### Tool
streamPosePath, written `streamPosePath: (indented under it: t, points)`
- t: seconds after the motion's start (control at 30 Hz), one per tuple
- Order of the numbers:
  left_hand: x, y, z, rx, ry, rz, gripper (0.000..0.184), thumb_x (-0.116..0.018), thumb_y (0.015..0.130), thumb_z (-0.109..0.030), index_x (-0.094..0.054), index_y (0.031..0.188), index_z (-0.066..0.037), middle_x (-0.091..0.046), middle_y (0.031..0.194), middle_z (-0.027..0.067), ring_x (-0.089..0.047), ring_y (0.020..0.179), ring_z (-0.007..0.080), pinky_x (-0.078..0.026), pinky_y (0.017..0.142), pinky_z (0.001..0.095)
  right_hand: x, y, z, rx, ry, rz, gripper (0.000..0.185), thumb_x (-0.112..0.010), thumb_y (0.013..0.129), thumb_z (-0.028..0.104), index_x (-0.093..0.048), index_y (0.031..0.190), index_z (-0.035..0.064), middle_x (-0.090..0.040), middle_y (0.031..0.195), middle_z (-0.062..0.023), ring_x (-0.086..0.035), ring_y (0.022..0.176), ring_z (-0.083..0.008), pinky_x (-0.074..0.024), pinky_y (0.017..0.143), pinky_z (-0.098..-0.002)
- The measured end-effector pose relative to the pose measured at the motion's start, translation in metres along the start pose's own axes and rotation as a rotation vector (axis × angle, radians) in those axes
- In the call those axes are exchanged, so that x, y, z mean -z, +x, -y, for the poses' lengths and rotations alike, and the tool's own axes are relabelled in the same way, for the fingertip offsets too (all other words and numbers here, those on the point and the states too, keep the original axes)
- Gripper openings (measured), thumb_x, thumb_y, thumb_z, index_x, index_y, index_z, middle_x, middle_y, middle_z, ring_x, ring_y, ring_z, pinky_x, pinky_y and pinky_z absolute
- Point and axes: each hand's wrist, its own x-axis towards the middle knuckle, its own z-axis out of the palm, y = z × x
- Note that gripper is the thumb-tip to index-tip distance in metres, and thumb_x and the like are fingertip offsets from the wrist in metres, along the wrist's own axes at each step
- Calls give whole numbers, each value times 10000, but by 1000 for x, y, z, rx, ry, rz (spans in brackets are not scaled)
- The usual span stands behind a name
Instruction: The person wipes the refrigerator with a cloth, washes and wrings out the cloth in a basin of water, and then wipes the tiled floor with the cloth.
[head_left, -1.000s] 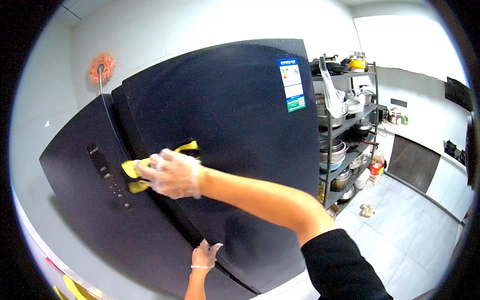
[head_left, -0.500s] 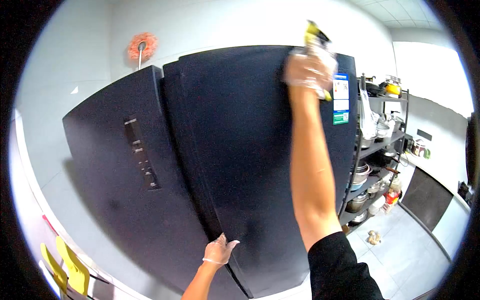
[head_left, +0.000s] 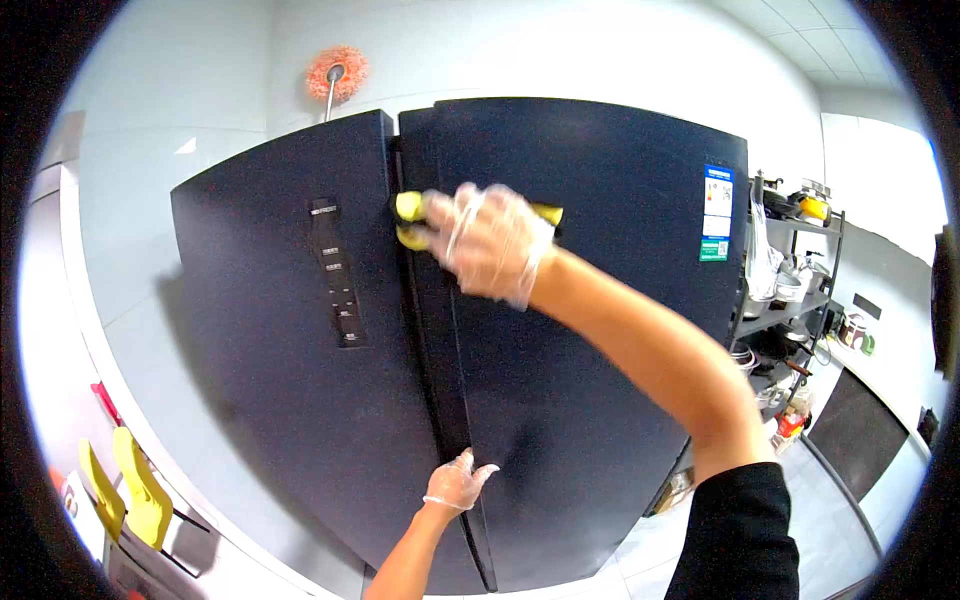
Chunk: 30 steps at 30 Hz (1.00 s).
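Right hand grasps yellow cloth by the fridge door; left hand at the door gap, grip unclear, where a stray pull could swing it open.

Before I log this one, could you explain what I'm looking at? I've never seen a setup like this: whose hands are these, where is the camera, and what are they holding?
There is no machine here: these are a person's own two hands, in clear gloves, seen by one camera worn on their head. The view is rounded, with dark corners.

The surface in front is the upright face of a dark refrigerator. The right hand, blurred, holds a yellow and black cloth against it. The left hand is lower down, at the central gap; its exact grip is unclear.

The fridge bears a control panel and a printed label. To the right stands a rack of cookware.
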Motion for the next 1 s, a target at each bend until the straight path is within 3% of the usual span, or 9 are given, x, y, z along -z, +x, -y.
streamPosePath:
  t: [0.13,0.23,0.3,0.4,0.53,0.7,0.73,0.9,1.0]
  points:
    - [11,-6,-10,-27,-7,-13,630,-645,964,-497,-607,1231,72,-714,916,264,-699,876,447,-560,742,497,29,72,-53,-323,-119,-31,339,-608,946,193,-656,1263,86,-597,1340,-138,-649,1129,-304,-575,890,-474]
    - [8,-4,-7,-69,-37,-54,706,-625,960,-539,-597,1254,103,-703,912,290,-700,868,451,-560,739,497,25,101,-69,-528,-63,-240,180,-618,917,197,-737,994,86,-685,1091,-160,-699,1048,-310,-592,806,-469]
    - [2,-3,-2,-57,-5,-64,734,-613,960,-557,-587,1272,107,-701,916,300,-698,870,457,-558,739,501,43,83,-53,-586,16,-41,409,-676,888,213,-659,1286,117,-613,1273,-174,-635,1140,-334,-541,955,-420]
    - [-1,-5,-4,9,-85,-44,677,-597,974,-553,-610,1166,96,-689,901,319,-688,886,477,-544,741,520,24,62,-34,-598,1,-252,354,-643,922,212,-658,1250,79,-618,1220,-159,-652,1109,-317,-554,929,-419]
    - [-29,-15,2,112,-278,-169,507,-702,933,-490,-625,979,9,-701,831,245,-690,784,427,-538,698,470,23,63,-38,-554,-9,-229,354,-662,912,211,-659,1226,47,-607,1245,-160,-648,1128,-315,-557,944,-421]
    - [-70,-38,3,206,-223,-307,500,-794,863,-467,-636,962,-3,-718,883,202,-701,782,342,-539,718,423,-3,61,-21,-226,-366,-131,163,-610,925,129,-721,1010,45,-736,921,-112,-741,867,-288,-613,716,-359]
    - [-68,-41,-2,259,-279,-267,504,-802,855,-464,-636,967,-1,-720,897,201,-705,795,335,-539,726,422,0,54,-4,-339,-208,-50,180,-617,892,66,-724,1033,35,-729,1053,-146,-717,967,-301,-592,807,-400]
    - [-115,-71,35,392,-571,-152,559,-815,868,-339,-645,1255,26,-737,1165,196,-713,1102,294,-526,966,366,-80,-55,109,-166,133,-154,137,-591,915,170,-700,880,95,-654,954,-122,-705,930,-268,-598,640,-410]
    - [-123,-98,60,410,-548,-174,511,-803,882,-269,-638,1261,33,-737,1179,186,-710,1117,281,-516,1001,367,-116,-140,213,-58,383,222,148,-585,922,179,-697,915,82,-650,1007,-132,-681,860,-264,-569,628,-396]
